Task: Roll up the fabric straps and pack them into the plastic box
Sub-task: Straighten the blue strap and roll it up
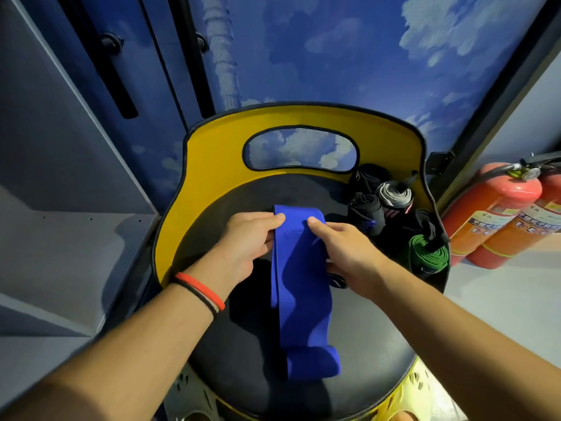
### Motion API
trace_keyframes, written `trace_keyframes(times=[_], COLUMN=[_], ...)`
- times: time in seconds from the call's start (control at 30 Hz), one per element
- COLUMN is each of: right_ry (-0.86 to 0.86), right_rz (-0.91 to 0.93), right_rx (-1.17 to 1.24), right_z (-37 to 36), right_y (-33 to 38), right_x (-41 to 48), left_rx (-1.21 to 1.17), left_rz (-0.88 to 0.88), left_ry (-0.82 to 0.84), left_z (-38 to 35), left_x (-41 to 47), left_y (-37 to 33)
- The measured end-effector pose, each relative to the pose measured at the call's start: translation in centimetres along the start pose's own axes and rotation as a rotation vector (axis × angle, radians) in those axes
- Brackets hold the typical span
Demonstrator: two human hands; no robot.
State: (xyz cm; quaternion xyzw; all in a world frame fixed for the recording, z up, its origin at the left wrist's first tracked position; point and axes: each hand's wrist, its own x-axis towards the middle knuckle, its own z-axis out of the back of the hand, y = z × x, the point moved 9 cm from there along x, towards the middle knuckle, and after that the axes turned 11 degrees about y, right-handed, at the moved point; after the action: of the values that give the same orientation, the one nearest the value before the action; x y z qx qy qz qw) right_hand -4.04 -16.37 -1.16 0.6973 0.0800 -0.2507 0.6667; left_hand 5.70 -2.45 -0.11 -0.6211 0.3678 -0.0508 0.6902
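Blue strap [297, 287] lay lengthwise on black seat [370, 329]. Left hand [243, 247] and right hand [346, 247] pinched its far end, fingers curled over either edge. Judged: tight first turn with edges square would keep the roll even. Rolled straps [391, 202] sat far right.

A blue strap [299, 284] is stretched along a black seat [243, 360], and its near end is folded over close to the front edge. The far end is pinched by the left hand [246, 244] and the right hand [343, 247], with both thumbs laid on top. Red and black bands [200, 291] are worn on the left wrist. Several rolls [365, 212] are gathered at the right side of the seat, against the yellow backrest [212, 153]; a green roll [428, 253] is seen nearest. Two red extinguishers [491, 202] are stood further right.
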Motion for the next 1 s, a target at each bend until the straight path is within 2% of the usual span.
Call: trace_keyframes(times=[0.13,0.37,0.53,0.6,0.8,0.9,1.0], right_ry=[-0.016,0.003,0.002,-0.036,-0.081,-0.031,0.080], right_rz=[-0.025,-0.029,-0.091,-0.097,-0.081,-0.097,-0.071], right_rx=[-0.018,0.130,0.028,0.031,0.090,0.126,0.060], right_z=[-1.0,-2.3,-3.0,-2.7,-0.8,-1.0,-1.9], right_y=[-0.8,-1.7,-3.3,-3.2,-2.6,-2.8,-3.3], right_x=[0.2,0.6,0.8,0.8,1.1,1.0,0.9], left_rx=[-0.157,-0.307,-0.399,-0.350,0.076,0.060,-0.088], left_rz=[0.046,0.048,0.036,0.015,-0.082,-0.113,-0.127], left_ry=[-0.061,-0.182,-0.158,-0.131,0.042,0.037,0.023], left_z=[-0.8,-0.7,0.0,0.2,-1.0,-0.7,0.4], left_x=[0.0,-0.1,-0.1,0.1,0.3,1.3,2.9], left_y=[1.7,1.6,0.3,0.2,0.0,0.4,0.3])
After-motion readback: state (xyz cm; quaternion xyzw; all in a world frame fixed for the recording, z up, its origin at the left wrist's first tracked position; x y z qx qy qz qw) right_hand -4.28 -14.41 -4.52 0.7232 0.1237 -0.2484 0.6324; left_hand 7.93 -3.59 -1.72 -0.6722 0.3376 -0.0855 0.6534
